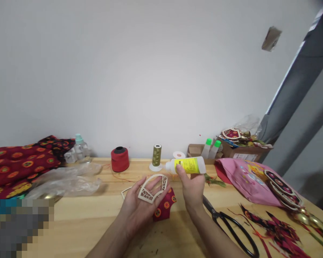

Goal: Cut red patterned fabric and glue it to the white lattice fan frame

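Observation:
My left hand is palm up and holds a pale wooden fan-shaped frame with lattice cut-outs at both ends. The frame rests across the palm and fingers. My right hand grips a clear glue bottle with a yellow label. The bottle lies sideways, its nozzle end toward the left, above and to the right of the frame. A dark red patterned fabric piece is on the table, partly behind my left hand. Part of another wooden frame shows beside my left fingers.
Black scissors and fabric scraps lie at right, near a pink bag. Along the wall stand red thread, green thread, green-capped bottles and a full box. Patterned cloth and clear plastic are left.

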A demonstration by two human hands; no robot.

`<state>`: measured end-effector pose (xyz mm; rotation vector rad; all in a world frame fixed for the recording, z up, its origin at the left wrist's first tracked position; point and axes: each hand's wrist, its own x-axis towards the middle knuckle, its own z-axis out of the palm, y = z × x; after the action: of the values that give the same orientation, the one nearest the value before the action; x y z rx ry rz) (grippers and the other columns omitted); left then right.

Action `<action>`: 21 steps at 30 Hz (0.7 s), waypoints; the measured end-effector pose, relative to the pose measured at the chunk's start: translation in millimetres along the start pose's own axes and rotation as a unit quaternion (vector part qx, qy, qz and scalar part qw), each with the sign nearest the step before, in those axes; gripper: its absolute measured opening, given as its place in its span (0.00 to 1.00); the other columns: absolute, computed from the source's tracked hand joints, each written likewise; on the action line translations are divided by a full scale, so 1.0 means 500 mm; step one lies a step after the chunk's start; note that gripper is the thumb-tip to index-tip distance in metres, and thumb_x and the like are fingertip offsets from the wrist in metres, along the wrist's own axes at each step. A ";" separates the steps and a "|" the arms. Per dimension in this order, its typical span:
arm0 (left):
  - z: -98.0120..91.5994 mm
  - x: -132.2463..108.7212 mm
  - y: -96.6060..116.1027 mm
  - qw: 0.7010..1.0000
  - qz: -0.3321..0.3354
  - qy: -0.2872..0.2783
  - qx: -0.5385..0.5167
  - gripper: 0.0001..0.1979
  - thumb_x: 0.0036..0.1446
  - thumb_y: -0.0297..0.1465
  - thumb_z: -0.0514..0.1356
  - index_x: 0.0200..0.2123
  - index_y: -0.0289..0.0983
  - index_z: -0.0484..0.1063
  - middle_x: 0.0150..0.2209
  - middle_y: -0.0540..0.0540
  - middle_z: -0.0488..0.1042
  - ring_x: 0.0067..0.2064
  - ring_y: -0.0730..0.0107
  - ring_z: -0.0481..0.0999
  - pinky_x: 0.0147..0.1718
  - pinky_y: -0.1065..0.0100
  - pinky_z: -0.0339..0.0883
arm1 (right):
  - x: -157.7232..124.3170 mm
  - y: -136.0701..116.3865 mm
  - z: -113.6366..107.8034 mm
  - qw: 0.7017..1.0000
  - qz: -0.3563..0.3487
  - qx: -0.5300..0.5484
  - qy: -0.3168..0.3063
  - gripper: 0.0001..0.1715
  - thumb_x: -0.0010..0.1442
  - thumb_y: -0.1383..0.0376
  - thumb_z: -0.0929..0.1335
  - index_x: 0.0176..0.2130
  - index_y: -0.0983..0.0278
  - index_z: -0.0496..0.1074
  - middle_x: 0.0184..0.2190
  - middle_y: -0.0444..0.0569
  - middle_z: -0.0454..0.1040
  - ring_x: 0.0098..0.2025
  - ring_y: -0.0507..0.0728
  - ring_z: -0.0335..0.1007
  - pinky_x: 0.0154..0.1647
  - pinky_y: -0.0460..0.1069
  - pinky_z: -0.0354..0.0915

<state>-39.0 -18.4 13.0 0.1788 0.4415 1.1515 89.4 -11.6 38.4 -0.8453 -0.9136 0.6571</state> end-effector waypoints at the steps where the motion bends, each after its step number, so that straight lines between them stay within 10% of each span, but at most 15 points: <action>1: 0.001 -0.002 0.002 1.000 0.002 -0.003 -0.001 0.30 0.49 0.27 0.56 0.54 0.21 0.51 0.50 0.27 0.65 0.52 0.46 0.63 0.48 0.52 0.62 | -0.001 0.003 0.003 1.000 -0.006 -0.007 0.018 0.17 0.44 0.64 0.71 0.35 0.71 0.70 0.32 0.55 0.76 0.34 0.58 0.72 0.37 0.51 0.68; 21: -0.017 0.006 -0.033 0.988 -0.115 -0.093 0.047 0.21 0.53 0.36 0.51 0.43 0.24 0.67 0.33 0.38 0.75 0.35 0.58 0.74 0.43 0.59 0.62 | -0.041 -0.025 -0.020 0.995 -0.005 -0.085 -0.043 0.14 0.39 0.63 0.71 0.28 0.67 0.68 0.23 0.50 0.76 0.25 0.58 0.73 0.24 0.48 0.70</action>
<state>-28.0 -23.2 -1.2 0.3060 0.3409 0.8793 90.3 -37.3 37.2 -0.9691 -1.0628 0.6175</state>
